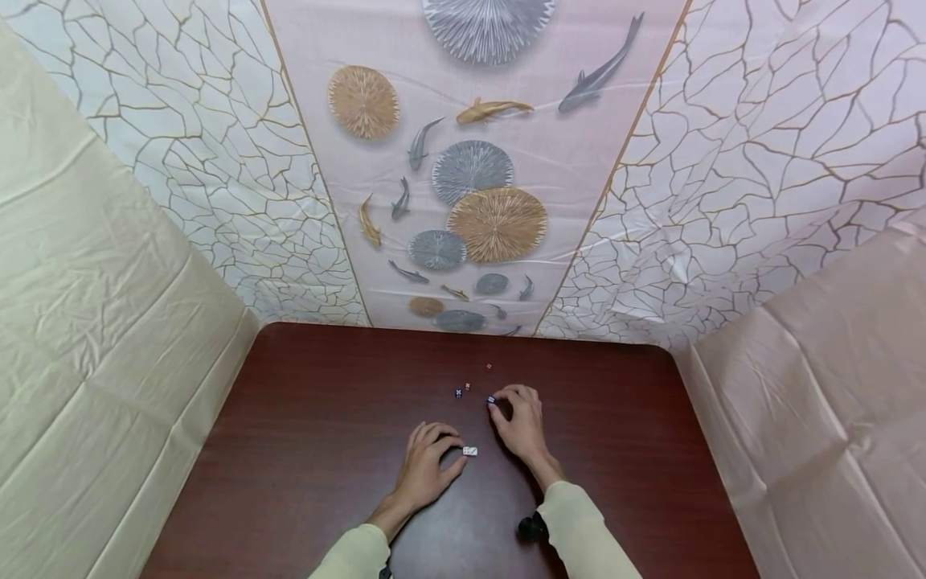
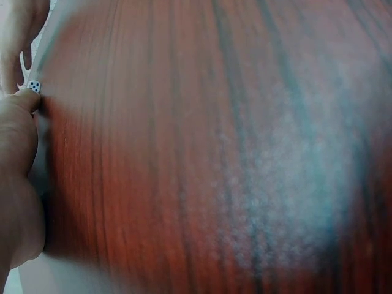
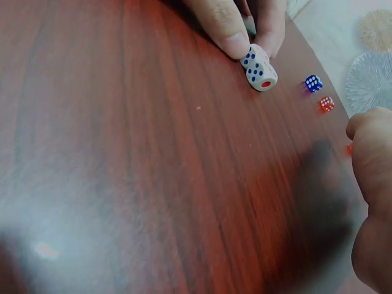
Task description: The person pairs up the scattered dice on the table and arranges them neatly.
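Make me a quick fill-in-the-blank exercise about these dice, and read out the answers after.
The right grip pinches a ____ die.
The left grip holds one of two ____ dice.
Beyond the left grip lie ____ red dice and one darker die.
Altogether, the head view shows ____ dice.
Missing words: blue; white; two; six.

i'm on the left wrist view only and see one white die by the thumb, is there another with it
Observer: Yes, the right wrist view shows a second white die touching the white die at the left hand.
Operator: anything in the right hand
Observer: The head view shows the right hand pinching a blue die.
Operator: any red ones out there
Observer: Yes, a red die lies beside another blue die.
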### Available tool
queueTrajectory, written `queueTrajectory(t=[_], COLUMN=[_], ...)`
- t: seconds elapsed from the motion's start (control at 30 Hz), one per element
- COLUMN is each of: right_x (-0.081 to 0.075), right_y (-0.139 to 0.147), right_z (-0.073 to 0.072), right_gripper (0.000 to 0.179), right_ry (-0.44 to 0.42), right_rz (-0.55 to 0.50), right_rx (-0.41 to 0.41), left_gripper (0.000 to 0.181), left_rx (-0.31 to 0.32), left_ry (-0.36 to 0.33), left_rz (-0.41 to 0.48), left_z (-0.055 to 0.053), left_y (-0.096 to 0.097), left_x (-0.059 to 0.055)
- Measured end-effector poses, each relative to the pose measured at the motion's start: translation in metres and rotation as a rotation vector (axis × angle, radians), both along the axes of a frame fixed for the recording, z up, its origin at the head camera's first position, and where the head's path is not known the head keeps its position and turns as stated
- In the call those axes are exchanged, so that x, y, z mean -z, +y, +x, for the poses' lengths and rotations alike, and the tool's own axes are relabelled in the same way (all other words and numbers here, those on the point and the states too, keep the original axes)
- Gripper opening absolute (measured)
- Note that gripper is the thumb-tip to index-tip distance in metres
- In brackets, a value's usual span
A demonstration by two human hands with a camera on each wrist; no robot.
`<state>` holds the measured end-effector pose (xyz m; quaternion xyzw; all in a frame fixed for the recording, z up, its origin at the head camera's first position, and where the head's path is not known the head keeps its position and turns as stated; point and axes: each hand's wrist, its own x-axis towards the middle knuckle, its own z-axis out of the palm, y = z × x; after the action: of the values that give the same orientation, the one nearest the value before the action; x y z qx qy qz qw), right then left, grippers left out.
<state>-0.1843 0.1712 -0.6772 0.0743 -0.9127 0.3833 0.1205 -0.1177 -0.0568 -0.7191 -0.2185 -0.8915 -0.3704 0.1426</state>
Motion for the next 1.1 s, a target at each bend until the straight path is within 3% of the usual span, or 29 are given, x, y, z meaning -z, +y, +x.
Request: queueTrajectory(t=[0.6, 0.9, 1.1], right_x=[0.001, 0.010, 0.011], right_y=[0.000, -0.002, -0.003], right_z=[0.028, 0.035, 0.038], right_gripper=[0.014, 0.015, 0.016], right_ry=[0.066, 0.186, 0.162], right_rz=[0.065, 0.131, 0.131], right_rx=[-0.135, -0.180, -0.211], left_gripper=[0.020, 0.021, 0.020], left_rx=[-0.009, -0.023, -0.023], left_ry=[0.039, 0.050, 0.043], left_rz=[0.007, -0.007, -0.013], left_z=[-0.001, 0.000, -0.001], left_y=[0.001, 0.001, 0.001], left_x=[0.001, 0.003, 0.003])
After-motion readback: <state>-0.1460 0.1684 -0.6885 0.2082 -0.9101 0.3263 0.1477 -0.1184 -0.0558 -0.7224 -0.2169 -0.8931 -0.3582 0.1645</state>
